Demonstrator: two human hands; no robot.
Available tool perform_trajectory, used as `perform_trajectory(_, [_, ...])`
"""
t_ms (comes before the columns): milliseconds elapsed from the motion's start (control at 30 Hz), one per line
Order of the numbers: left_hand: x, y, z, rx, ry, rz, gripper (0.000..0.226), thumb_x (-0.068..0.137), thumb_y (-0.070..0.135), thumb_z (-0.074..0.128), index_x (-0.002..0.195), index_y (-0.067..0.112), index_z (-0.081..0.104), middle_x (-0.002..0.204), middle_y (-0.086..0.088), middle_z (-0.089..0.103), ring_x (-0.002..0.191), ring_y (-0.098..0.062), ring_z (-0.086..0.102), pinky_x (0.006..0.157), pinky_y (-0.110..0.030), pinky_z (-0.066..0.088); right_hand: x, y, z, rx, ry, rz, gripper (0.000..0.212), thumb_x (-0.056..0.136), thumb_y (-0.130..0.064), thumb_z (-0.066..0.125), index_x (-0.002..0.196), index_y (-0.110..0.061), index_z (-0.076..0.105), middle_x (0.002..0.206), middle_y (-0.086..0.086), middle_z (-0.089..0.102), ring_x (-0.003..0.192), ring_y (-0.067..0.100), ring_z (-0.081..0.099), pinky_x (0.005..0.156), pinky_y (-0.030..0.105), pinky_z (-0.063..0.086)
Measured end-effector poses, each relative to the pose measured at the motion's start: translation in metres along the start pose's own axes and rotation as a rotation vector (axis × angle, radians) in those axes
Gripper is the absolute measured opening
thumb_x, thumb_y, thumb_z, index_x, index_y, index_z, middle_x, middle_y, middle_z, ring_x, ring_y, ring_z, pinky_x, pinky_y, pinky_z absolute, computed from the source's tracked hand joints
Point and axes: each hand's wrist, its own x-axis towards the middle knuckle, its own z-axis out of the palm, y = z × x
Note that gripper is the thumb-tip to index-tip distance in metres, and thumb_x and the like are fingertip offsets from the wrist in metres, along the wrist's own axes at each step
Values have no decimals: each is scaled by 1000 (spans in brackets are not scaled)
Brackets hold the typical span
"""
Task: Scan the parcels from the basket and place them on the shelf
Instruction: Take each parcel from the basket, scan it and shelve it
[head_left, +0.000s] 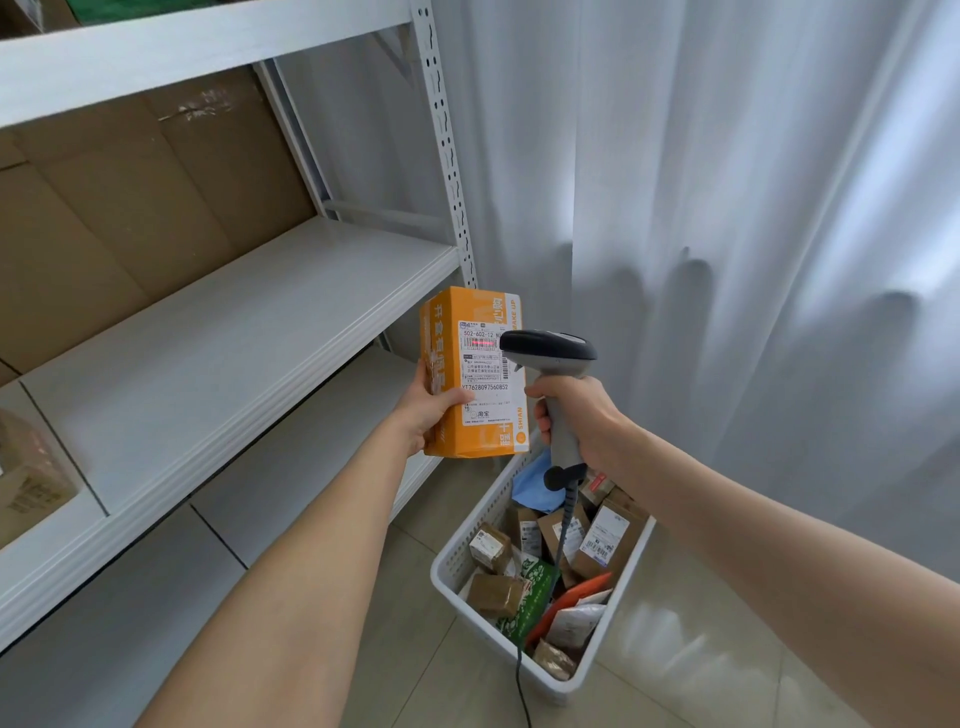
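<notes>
Orange parcel, a cardboard box with a white shipping label facing the viewer, is held upright in the air in front of the white metal shelf and above the basket. The left hand grips its lower left edge, thumb pressed on the front face and the fingers wrapped behind, out of sight. The right hand holds a grey handheld scanner, fingers clamped round the handle, with the dark head just beside the label's right edge. A thin red line of light falls across the barcode near the top of the label. A dark cable hangs from the scanner's handle down past the basket. The white plastic basket stands on the tiled floor below the hands, holding a jumble of small brown parcels, a blue bag and a green packet. Large cardboard boxes stand at the back of the shelf. A white curtain hangs on the right.
</notes>
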Motion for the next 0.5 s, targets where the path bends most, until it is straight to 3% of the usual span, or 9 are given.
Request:
perform_trajectory(400, [-2, 4, 1, -1, -5, -6, 78, 85, 21, 70, 146, 35, 23, 137, -4, 49, 119, -29, 50, 81, -45, 42, -2, 0, -1, 53, -25, 0, 7, 88, -8, 59, 82, -8, 56, 60, 6, 52, 48, 13, 45, 48, 22, 43])
perform_trajectory(500, [-4, 5, -1, -1, -14, -24, 79, 84, 24, 71, 145, 37, 23, 136, -3, 50, 122, -30, 49, 85, -51, 43, 3, 4, 0, 162, -10, -17, 7, 88, -9, 63, 93, -6, 59, 67, 9, 59, 52, 15, 51, 51, 25, 47])
